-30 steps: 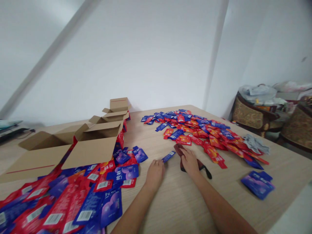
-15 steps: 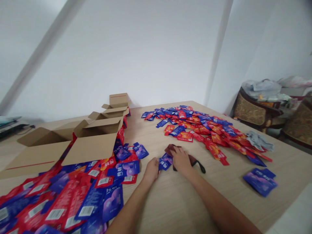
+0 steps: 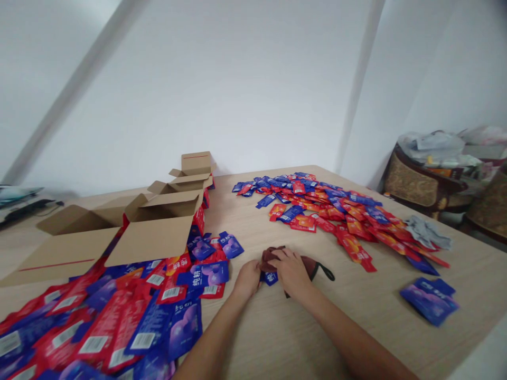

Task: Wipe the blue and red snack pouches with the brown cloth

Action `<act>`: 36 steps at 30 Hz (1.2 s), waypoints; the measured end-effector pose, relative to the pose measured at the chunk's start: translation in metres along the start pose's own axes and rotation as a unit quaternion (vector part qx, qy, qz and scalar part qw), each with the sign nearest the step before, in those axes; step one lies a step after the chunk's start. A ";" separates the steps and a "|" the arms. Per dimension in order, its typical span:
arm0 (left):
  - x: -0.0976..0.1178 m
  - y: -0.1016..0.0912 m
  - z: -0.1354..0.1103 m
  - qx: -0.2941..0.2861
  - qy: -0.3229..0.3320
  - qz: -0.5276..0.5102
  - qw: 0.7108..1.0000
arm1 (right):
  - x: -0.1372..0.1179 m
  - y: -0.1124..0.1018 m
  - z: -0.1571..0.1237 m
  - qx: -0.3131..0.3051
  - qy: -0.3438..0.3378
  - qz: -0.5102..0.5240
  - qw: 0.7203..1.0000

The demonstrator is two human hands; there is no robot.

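Observation:
At the middle of the table my left hand [image 3: 247, 279] is closed at the left edge of a small blue pouch [image 3: 271, 278] with white lettering. My right hand [image 3: 292, 274] presses a brown cloth [image 3: 308, 263] with a dark loop down over that pouch, its fingers bent into the fabric. Most of the pouch is hidden under the cloth and the fingers. Left of my left hand, a large heap of red and blue pouches [image 3: 144, 311] spreads over the near table.
Open cardboard boxes [image 3: 152, 240] stand in a row on the left. A second pile of red and blue pouches [image 3: 336, 206] covers the far right, with a grey cloth [image 3: 428, 231] on its edge. Two blue pouches [image 3: 430, 300] lie nearer. Chairs [image 3: 420, 179] with bags are beyond.
The brown cloth has shifted left and now covers more of the blue pouch, its edge reaching my left hand. The view has turned slightly.

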State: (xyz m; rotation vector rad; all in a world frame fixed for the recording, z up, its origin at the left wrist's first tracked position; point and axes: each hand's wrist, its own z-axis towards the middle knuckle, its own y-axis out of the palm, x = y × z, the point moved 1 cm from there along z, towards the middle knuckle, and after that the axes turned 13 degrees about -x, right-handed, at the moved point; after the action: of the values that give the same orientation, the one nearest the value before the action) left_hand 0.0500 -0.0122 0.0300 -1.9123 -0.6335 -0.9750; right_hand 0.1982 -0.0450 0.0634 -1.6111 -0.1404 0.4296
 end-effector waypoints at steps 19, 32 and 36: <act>-0.001 -0.003 -0.002 0.051 0.005 -0.021 0.998 | 0.010 0.002 0.000 0.009 -0.085 0.107 0.991; 0.000 -0.003 -0.003 0.055 -0.007 -0.010 0.998 | 0.017 0.004 -0.002 0.087 -0.011 0.082 0.993; -0.003 -0.002 -0.004 0.058 -0.005 -0.007 0.998 | 0.028 0.008 0.006 0.048 0.046 0.057 0.996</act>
State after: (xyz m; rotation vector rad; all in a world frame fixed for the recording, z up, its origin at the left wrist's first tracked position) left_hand 0.0453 -0.0147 0.0303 -1.8149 -0.6961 -0.9183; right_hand 0.2202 -0.0305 0.0501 -1.5455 0.0410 0.4422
